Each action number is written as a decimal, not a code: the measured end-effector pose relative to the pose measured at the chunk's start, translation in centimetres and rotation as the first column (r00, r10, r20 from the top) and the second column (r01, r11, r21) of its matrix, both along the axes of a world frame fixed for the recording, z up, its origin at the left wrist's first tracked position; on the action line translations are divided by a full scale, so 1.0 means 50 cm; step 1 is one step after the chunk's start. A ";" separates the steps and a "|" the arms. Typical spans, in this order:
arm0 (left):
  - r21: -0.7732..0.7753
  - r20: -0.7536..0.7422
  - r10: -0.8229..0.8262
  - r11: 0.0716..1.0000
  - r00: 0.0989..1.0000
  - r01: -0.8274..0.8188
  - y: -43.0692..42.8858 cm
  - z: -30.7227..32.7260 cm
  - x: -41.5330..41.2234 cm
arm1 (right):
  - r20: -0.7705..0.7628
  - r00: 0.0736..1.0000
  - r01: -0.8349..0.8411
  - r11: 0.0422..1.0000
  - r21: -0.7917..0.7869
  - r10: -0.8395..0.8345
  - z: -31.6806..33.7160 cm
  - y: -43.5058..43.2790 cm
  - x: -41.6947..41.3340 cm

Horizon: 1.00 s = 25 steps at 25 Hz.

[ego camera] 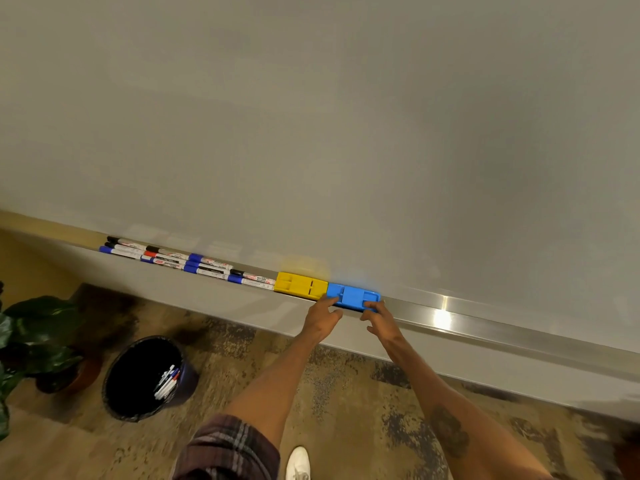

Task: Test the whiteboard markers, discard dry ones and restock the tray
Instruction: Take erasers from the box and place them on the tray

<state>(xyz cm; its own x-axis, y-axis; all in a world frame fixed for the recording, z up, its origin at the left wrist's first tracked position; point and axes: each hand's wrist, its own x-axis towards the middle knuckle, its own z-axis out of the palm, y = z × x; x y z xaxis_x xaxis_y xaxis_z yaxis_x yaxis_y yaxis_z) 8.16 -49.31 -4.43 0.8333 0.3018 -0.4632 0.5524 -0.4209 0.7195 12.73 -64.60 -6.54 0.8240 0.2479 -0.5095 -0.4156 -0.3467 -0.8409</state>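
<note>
a blue eraser [353,295] was seen lying flat in the tray [485,317] fixed along the bottom edge of the whiteboard [346,133], about midway along the visible run of the tray. its left end was butted against a yellow eraser [300,285] that lay in the same tray.

the left hand [323,315] was set at the near left corner of the blue eraser. its fingers [330,300] were laid fairly straight against that corner, with the thumb held apart below the tray's near edge. the right hand [379,318] was set at the near right corner, where its fingers [371,307] were curled narrowly over the eraser's edge.

left of the yellow eraser, markers [187,263] with black, blue and red caps were laid lengthwise in the tray. they were ranged in overlapping rows of two and three, up to the tray's left end, with the caps pointed left.

on the floor [346,393], below the left part of the tray, a dark bin [189,375] was stood. a handful of loose markers [167,382] was seen inside it, against its right wall. a plant [38,327] was placed just left of the bin. a plaid sleeve [228,448] and a white shoe [298,462] were seen lowest in view.
</note>
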 end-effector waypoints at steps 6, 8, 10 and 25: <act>0.004 0.015 -0.022 1.000 1.000 0.022 0.038 0.001 -0.021 | 0.250 0.936 -0.132 0.905 -0.405 0.249 0.018 0.032 -0.024; 0.020 0.030 -0.049 0.999 0.998 0.048 0.055 0.006 -0.027 | 0.266 0.916 -0.159 0.879 -0.449 0.301 0.024 0.046 -0.035; 0.029 0.043 -0.079 0.997 0.996 0.078 0.075 0.011 -0.034 | 0.252 0.915 -0.164 0.862 -0.480 0.314 0.038 0.062 -0.052; 0.062 0.089 -0.179 0.983 0.980 0.174 0.163 0.096 -0.087 | 0.297 0.897 -0.129 0.838 -0.530 0.326 0.145 0.146 -0.143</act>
